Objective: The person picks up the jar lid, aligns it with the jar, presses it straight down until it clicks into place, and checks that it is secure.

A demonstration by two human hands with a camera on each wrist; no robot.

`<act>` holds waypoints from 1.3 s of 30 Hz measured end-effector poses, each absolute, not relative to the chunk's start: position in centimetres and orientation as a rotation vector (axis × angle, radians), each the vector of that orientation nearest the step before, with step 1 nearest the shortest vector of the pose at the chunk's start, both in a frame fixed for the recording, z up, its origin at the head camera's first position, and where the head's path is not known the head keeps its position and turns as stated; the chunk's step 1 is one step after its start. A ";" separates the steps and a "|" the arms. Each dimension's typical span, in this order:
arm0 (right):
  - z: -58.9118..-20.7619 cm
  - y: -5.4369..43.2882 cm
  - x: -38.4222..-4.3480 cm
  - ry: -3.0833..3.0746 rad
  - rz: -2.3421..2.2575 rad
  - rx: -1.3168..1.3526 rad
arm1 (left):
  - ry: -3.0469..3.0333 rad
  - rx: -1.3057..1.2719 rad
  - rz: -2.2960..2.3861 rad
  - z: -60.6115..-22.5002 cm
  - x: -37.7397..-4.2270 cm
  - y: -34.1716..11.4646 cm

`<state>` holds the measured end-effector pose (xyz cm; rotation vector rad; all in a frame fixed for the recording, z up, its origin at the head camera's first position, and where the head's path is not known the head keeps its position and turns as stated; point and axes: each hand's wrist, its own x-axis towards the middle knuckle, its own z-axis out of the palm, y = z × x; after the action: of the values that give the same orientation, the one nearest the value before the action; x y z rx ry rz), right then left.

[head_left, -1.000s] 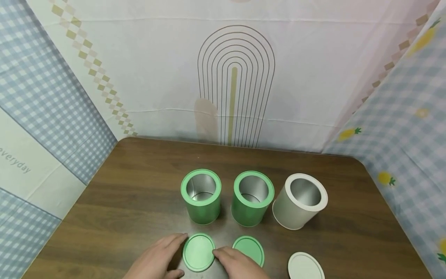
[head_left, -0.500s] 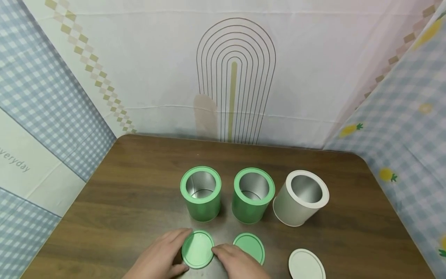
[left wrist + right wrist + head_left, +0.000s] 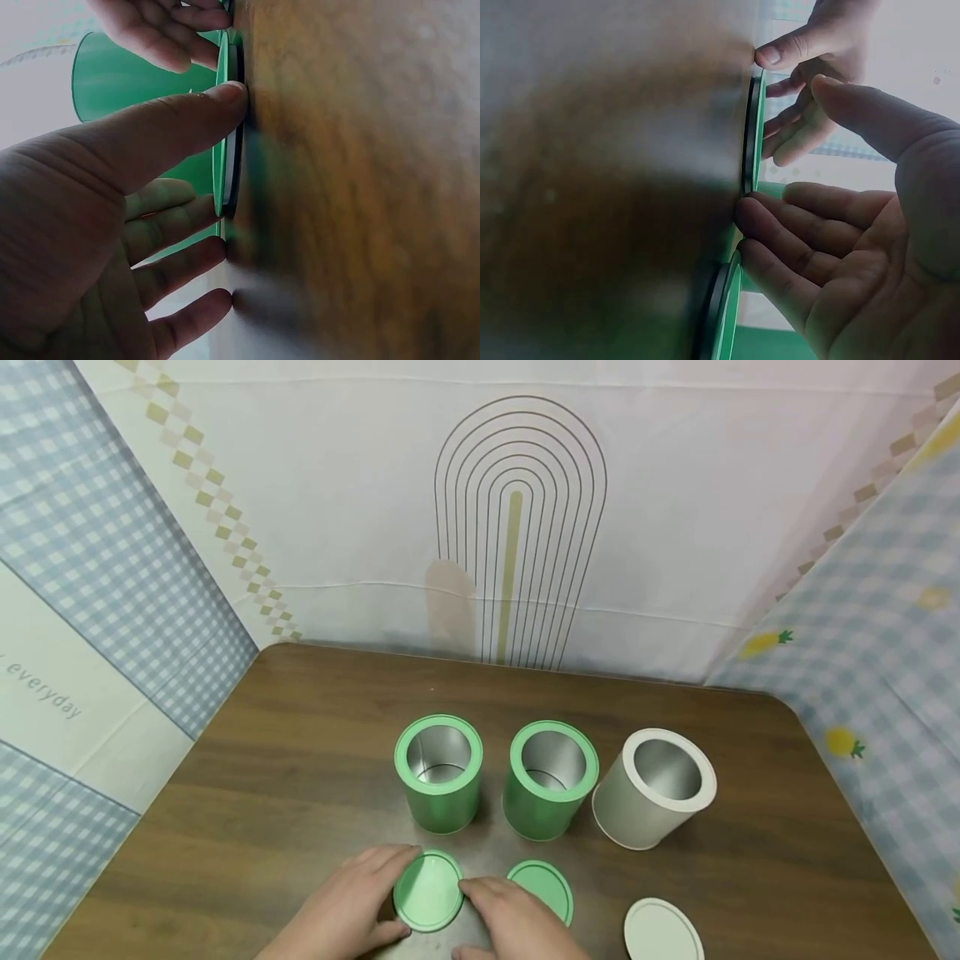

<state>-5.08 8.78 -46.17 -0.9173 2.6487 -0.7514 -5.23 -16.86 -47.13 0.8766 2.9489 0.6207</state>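
Observation:
A light green round lid [image 3: 427, 891] lies on the table between both hands. My left hand [image 3: 352, 897] grips it from the left, with the thumb at the near rim and the fingers around the far side. In the left wrist view, the left thumb [image 3: 187, 124] crosses the lid's edge [image 3: 219, 169]. My right hand [image 3: 513, 918] touches the lid's right rim with its fingertips, and its thumb [image 3: 862, 112] stands away from it. A darker green lid [image 3: 546, 887] is partly hidden behind the right hand.
Two open green cans [image 3: 444, 810] [image 3: 542, 817] stand upright behind the lids, beside an open white can [image 3: 633, 814]. A white lid [image 3: 660, 931] lies at the front right. The wooden table [image 3: 300, 760] meets a hanging printed cloth [image 3: 360, 527] at the back.
My left thumb has closed in from a spot apart from the light green lid to its near rim. The right fingertips have stayed at the right rim. The head view has shifted slightly.

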 end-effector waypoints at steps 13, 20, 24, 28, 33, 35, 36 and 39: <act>-46.0 8.3 -5.1 2.645 -0.786 -0.777 | 2.930 0.881 0.583 -46.9 -5.2 -16.8; -45.9 8.2 -4.9 2.677 -0.886 -0.772 | 2.961 0.915 0.617 -46.6 -4.7 -16.9; -45.8 8.1 -4.7 2.720 -0.930 -0.801 | 2.972 0.910 0.632 -46.5 -4.6 -17.0; -45.8 8.0 -4.8 2.734 -0.951 -0.807 | 3.003 0.920 0.656 -46.5 -4.5 -17.1; -45.7 7.9 -4.9 2.743 -0.959 -0.807 | 3.051 0.943 0.672 -46.6 -4.4 -17.3; -45.8 7.9 -4.9 2.749 -0.965 -0.806 | 3.063 0.949 0.678 -46.5 -4.4 -17.3; -45.8 7.9 -4.9 2.754 -0.968 -0.801 | 3.070 0.952 0.680 -46.5 -4.4 -17.3; -45.8 7.8 -4.8 2.763 -0.976 -0.778 | 3.085 0.956 0.681 -46.5 -4.4 -17.2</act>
<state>-4.78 7.84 -45.78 -0.7779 2.7629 -0.9758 -4.44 -17.24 -46.51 0.9557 3.0852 0.6813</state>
